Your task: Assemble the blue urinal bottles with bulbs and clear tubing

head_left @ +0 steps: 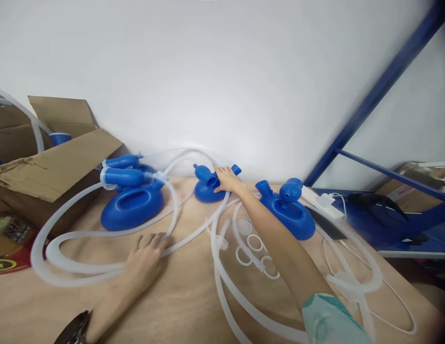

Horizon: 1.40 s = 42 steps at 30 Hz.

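In the head view, the right hand (226, 178) lies over the middle blue container (207, 192), which sits on the desk (186, 291) near the wall (222, 86). Its fingers are open, spread across the container's upper part. The left hand (146, 253) rests palm down, fingers loosely open and touching a translucent tube (176, 203) that loops to the left (a watch (74, 328) shows at that wrist). Beyond it, a left blue container (132, 208) stands beside an open cardboard box (60, 157). A right blue container (294, 219) sits past the right forearm, with pale rings (244, 256) on the desk on the forearm's near side.
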{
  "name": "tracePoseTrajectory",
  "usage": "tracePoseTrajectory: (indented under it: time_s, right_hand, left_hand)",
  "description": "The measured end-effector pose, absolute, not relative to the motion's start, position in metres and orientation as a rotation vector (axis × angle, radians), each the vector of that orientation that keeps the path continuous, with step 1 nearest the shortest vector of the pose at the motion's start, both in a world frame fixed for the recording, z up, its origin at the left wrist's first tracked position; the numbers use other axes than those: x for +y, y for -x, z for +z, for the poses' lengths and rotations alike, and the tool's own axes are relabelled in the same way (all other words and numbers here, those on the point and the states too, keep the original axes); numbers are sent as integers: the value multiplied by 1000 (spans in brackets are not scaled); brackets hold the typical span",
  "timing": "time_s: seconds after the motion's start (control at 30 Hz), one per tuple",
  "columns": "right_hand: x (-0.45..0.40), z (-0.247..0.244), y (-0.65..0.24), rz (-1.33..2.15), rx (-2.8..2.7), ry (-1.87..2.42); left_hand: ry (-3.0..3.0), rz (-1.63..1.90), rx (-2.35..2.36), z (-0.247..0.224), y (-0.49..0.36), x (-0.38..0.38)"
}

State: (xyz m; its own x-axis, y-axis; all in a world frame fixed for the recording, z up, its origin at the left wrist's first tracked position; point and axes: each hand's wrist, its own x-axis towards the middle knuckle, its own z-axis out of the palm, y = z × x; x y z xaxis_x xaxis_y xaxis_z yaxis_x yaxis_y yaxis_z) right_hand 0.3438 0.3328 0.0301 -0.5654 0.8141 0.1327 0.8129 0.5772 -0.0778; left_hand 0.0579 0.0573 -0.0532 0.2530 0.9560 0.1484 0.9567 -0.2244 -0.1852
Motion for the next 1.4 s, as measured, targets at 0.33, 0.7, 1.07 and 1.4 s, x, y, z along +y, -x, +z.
tracePoseTrajectory:
  time_s: [0.33, 0.7, 1.07, 1.4]
  right_hand:
    - [344, 47, -310, 86, -2682, 1198]
    - [299, 125, -319, 544, -2055, 728]
    - [259, 129, -330, 935, -1604, 599]
    - [224, 115, -284, 1042, -1678, 526]
  left_hand:
    - [2553, -1049, -1205, -80, -123, 53]
    - [2466, -1097, -1683, -80, -94, 75]
    - [2542, -689, -1625, -82, -106, 76]
    - [2404, -358, -1729, -77, -107, 73]
